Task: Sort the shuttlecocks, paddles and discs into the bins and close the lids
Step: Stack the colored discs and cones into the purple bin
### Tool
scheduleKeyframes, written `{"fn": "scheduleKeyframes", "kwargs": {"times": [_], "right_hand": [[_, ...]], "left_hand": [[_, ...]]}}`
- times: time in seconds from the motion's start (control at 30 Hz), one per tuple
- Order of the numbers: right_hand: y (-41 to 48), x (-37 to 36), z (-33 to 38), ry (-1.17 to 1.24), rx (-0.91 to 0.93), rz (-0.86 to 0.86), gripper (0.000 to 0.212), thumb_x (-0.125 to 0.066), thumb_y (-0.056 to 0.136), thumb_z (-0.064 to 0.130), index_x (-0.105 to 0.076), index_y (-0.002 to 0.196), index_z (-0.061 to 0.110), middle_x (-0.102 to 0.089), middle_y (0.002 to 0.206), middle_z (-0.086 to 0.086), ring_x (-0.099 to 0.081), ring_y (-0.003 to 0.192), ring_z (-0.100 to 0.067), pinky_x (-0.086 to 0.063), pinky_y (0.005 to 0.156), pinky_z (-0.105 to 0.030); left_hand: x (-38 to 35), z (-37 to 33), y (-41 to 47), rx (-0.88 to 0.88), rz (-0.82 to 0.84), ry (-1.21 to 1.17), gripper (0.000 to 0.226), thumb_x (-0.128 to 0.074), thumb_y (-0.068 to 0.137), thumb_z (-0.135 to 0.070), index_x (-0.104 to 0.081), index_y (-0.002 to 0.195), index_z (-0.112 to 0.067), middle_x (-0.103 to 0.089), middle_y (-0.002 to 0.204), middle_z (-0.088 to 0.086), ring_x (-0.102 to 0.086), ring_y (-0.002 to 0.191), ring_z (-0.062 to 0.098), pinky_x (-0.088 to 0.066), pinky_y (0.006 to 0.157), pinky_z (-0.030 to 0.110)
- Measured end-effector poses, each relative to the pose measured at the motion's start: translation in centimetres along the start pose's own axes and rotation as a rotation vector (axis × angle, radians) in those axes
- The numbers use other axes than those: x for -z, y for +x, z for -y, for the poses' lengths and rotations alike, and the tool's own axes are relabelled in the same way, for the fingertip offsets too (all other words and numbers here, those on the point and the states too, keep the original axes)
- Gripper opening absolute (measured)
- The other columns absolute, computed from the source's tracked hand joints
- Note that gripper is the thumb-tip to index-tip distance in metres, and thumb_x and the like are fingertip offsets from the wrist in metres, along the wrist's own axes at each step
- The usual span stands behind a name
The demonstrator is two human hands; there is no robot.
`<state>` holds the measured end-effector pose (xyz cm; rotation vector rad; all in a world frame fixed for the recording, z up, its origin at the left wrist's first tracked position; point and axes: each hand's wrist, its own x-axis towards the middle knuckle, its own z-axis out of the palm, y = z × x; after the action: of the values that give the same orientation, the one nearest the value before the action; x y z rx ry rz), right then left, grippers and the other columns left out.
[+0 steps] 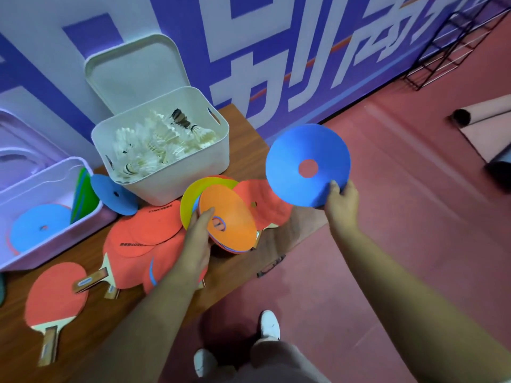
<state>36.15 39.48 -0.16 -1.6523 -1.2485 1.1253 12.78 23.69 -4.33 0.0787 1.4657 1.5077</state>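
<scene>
Okay: right hand (341,205) pinches the blue disc (293,150) by its lower edge, thumb on the near face, and holds it up tilted past the worktop (16,341) end, over the red floor (401,244). Left hand (197,239) grips the disc stack (235,208) from its left side, fingers curled onto the orange top disc near its hole; a yellow disc (189,197) fans out behind, with thin blue and red edges below. The stack is lifted and tilted above the red paddles (143,230), which lie piled and overlapping on the worktop. One more paddle (55,294) lies apart at the near left, handle toward the camera. White bin (171,175) stands at the back against the wall (249,64), open and full of shuttlecocks (149,147); its lid (132,70) leans upright behind it. Lilac bin (55,241) sits at left, open, with a flat blue disc inside (33,230) and green discs (84,192) standing on edge by its right wall. A loose blue disc (110,193) leans between the two bins, touching the white one.
</scene>
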Motion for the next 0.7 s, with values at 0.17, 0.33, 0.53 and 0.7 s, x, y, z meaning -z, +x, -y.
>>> {"fn": "scheduleKeyframes", "kwargs": {"times": [0.17,0.33,0.53,0.7], "right_hand": [[-3.9,-2.6,0.0,0.097,-0.201,0.308,0.018,-0.049,0.096,0.010,-0.060,0.107,0.003,-0.067,0.084,-0.011,-0.063,0.062,-0.029,-0.054,0.056,-0.038],[-7.6,-5.4,-1.5,-0.213,-0.229,0.695,0.021,-0.054,0.093,0.012,-0.059,0.102,-0.006,-0.059,0.078,-0.015,-0.052,0.061,-0.027,-0.043,0.057,-0.035],[-9.3,-8.5,-2.7,-0.321,-0.060,0.703,0.054,-0.072,0.085,0.019,-0.035,0.123,0.006,-0.050,0.116,-0.009,-0.053,0.102,-0.022,-0.049,0.085,-0.041],[-10.4,-11.1,-2.9,-0.109,-0.191,0.788,0.049,-0.065,0.077,-0.001,-0.047,0.122,0.006,-0.061,0.120,-0.010,-0.059,0.111,-0.026,-0.051,0.090,-0.047]], "left_hand": [[0.5,-0.7,-0.8,0.068,0.077,-0.079,0.065,-0.061,0.087,-0.052,-0.050,0.139,-0.015,-0.061,0.131,0.017,-0.061,0.118,0.030,-0.048,0.099,0.047],[2.2,-1.4,-3.1,0.124,0.179,-0.190,0.048,-0.039,0.100,-0.044,-0.052,0.136,-0.016,-0.061,0.133,0.005,-0.058,0.123,0.022,-0.046,0.103,0.044],[5.4,-1.5,-4.8,0.187,0.147,-0.256,0.031,-0.050,0.086,-0.018,-0.064,0.113,-0.013,-0.074,0.103,0.009,-0.073,0.088,0.025,-0.061,0.072,0.039],[7.0,-1.2,-4.0,0.205,0.086,-0.108,0.053,-0.062,0.084,-0.052,-0.060,0.126,-0.019,-0.071,0.116,0.007,-0.069,0.103,0.024,-0.055,0.088,0.043]]}}
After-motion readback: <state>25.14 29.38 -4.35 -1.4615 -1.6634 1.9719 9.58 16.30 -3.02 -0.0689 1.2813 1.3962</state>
